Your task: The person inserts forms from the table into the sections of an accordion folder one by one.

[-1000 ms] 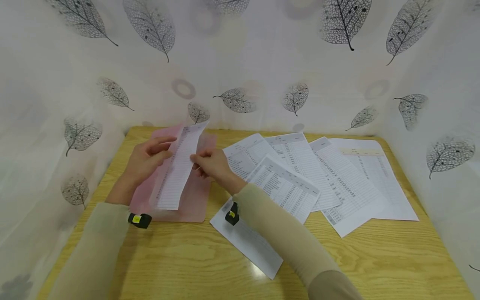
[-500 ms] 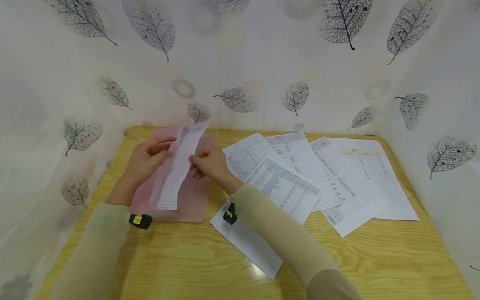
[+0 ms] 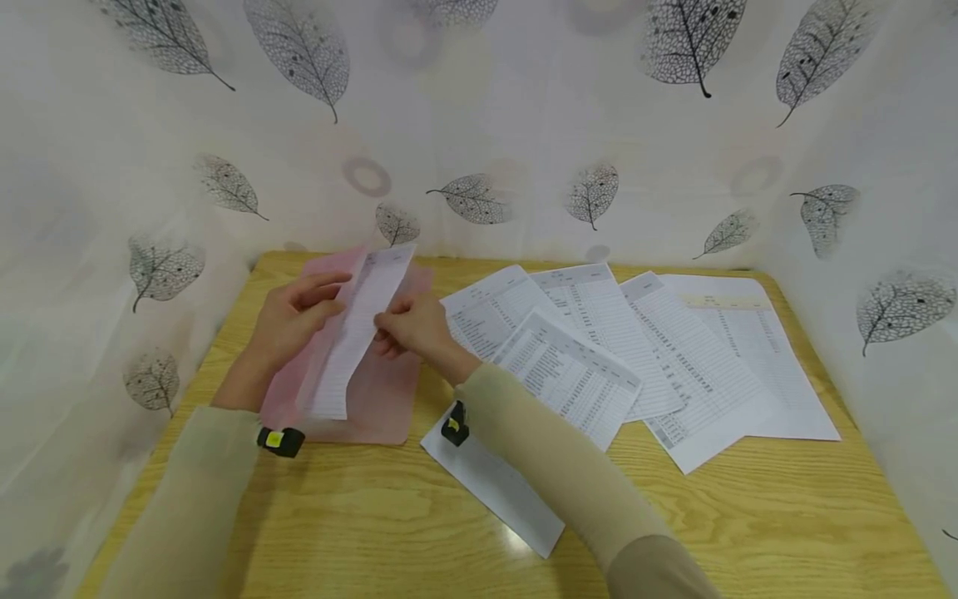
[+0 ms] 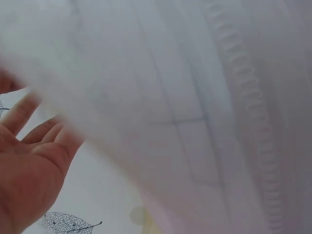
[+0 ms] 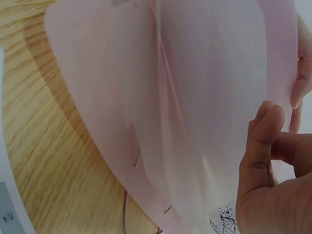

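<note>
A pink folder (image 3: 385, 399) lies at the back left of the table, its cover lifted. Inside it stands a white printed sheet (image 3: 359, 333), tilted up and slightly bent. My left hand (image 3: 288, 320) grips the raised cover from the left, thumb and fingers at its edge. With thumb and curled fingers, my right hand (image 3: 419, 329) pinches the sheet's right edge. Up close in the right wrist view, the right hand (image 5: 273, 175) is at the sheet's edge, next to the pink cover (image 5: 282, 48). In the left wrist view, blurred pale sheets hide part of the left hand (image 4: 34, 165).
Several printed sheets (image 3: 569, 378) lie fanned and overlapping from the middle to the right of the wooden table (image 3: 359, 507). One lower sheet (image 3: 501, 491) runs under the right forearm. A leaf-patterned curtain (image 3: 524, 125) encloses the back and sides.
My right hand has moved slightly left, bringing the sheet's right edge with it, so the sheet looks narrower. The left hand has stayed in place.
</note>
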Demonstrator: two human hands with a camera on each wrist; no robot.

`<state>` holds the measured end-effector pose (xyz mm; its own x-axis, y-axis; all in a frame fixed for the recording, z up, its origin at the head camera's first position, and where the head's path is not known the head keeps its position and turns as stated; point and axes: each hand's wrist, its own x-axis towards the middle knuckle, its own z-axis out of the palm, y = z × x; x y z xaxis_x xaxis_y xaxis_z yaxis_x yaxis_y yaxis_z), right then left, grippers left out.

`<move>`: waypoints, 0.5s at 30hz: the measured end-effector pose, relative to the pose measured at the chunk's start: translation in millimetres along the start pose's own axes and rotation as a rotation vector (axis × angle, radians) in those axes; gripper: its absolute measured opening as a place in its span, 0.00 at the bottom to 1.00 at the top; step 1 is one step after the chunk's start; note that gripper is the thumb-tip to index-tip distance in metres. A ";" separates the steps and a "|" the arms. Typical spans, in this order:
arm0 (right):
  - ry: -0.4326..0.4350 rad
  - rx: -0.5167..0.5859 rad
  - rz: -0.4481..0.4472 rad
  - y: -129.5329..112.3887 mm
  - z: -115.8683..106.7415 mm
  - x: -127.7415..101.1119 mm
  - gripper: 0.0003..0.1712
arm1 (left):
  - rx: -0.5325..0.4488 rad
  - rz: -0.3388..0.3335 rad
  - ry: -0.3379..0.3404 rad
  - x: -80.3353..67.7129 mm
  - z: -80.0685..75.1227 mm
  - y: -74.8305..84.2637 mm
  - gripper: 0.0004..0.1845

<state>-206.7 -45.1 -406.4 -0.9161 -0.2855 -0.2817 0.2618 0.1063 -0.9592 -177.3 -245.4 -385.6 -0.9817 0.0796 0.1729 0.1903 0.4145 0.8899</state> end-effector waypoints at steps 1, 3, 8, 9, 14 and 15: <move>0.001 0.010 0.001 -0.6 0.2 0.0 0.07 | 0.000 0.002 0.000 -0.1 -0.2 -0.3 0.21; 0.004 0.031 0.007 -1.7 0.6 0.2 0.07 | -0.004 0.005 0.000 0.0 -0.3 -0.8 0.21; -0.006 0.048 0.037 -1.5 0.6 0.9 0.07 | -0.006 0.004 0.002 -0.4 0.1 -0.5 0.21; -0.009 0.052 0.041 -1.1 0.5 1.1 0.07 | -0.005 0.003 0.002 -0.5 0.1 -0.2 0.21; -0.012 0.039 0.040 1.0 0.6 2.9 0.08 | -0.017 0.000 0.004 -0.7 0.0 1.3 0.22; -0.009 0.028 0.036 1.3 0.7 3.4 0.08 | -0.020 -0.001 0.004 -0.6 0.0 1.5 0.22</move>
<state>-209.2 -46.6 -408.7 -0.9032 -0.2903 -0.3162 0.3032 0.0902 -0.9487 -176.4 -244.7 -384.3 -0.9819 0.0759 0.1735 0.1893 0.3965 0.8983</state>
